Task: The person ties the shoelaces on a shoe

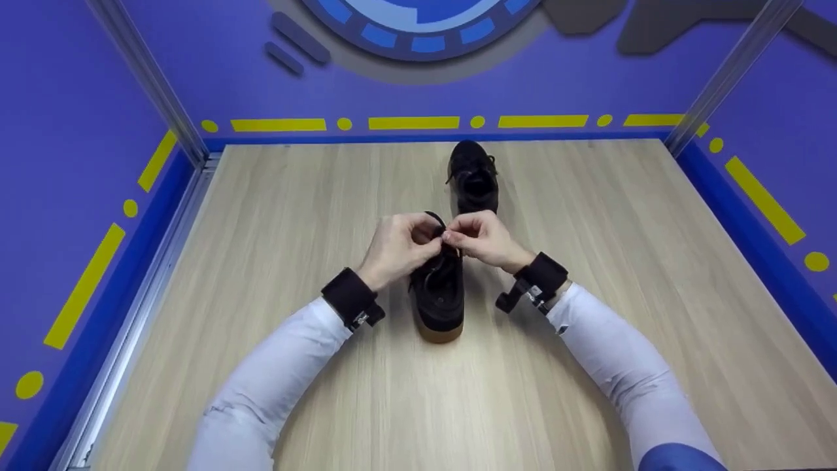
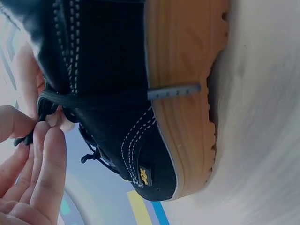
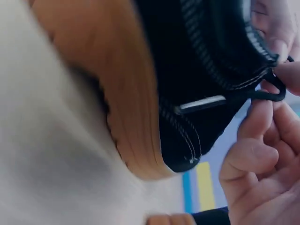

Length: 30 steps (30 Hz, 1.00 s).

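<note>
A black shoe (image 1: 439, 314) with a tan sole stands on the wooden table, its heel toward me. Over its laced front both hands meet. My left hand (image 1: 402, 248) pinches the black shoelace (image 2: 93, 100), and a loop of it rises above the fingers. From the other side, my right hand (image 1: 487, 241) also pinches the lace, fingertips close to those of the left. A lace end with a grey tip (image 2: 173, 92) hangs down the shoe's left side; another tipped end (image 3: 201, 104) hangs on the right side.
A second black shoe (image 1: 469, 163), its lace tied in a bow, stands farther back, just beyond the hands. Purple panels (image 1: 418, 98) with yellow marks wall in the back and sides of the table (image 1: 294, 196). Both wrists wear black straps with cameras.
</note>
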Each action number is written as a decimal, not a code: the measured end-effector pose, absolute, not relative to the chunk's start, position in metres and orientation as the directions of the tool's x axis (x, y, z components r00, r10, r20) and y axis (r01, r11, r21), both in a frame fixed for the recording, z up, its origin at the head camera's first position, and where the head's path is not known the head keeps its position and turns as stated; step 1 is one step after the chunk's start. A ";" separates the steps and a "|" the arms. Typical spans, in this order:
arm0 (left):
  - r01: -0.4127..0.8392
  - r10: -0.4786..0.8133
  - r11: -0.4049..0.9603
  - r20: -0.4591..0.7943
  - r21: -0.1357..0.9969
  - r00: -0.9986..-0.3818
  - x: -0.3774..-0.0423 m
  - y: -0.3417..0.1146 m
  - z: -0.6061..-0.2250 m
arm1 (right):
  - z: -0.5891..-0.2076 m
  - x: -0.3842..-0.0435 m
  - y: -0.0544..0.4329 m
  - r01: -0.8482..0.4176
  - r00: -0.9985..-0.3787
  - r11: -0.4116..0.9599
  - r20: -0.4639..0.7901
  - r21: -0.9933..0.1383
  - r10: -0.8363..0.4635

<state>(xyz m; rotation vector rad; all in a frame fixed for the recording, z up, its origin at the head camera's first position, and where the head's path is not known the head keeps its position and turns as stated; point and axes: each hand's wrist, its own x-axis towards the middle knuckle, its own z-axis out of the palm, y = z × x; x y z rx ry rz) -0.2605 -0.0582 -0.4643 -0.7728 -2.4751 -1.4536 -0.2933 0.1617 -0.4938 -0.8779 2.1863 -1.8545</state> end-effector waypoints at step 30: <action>0.781 0.430 0.354 0.652 0.514 -0.624 -0.257 -0.063 -0.468 | -0.471 -0.297 0.169 0.087 -0.807 0.099 -0.128 -0.991 -0.576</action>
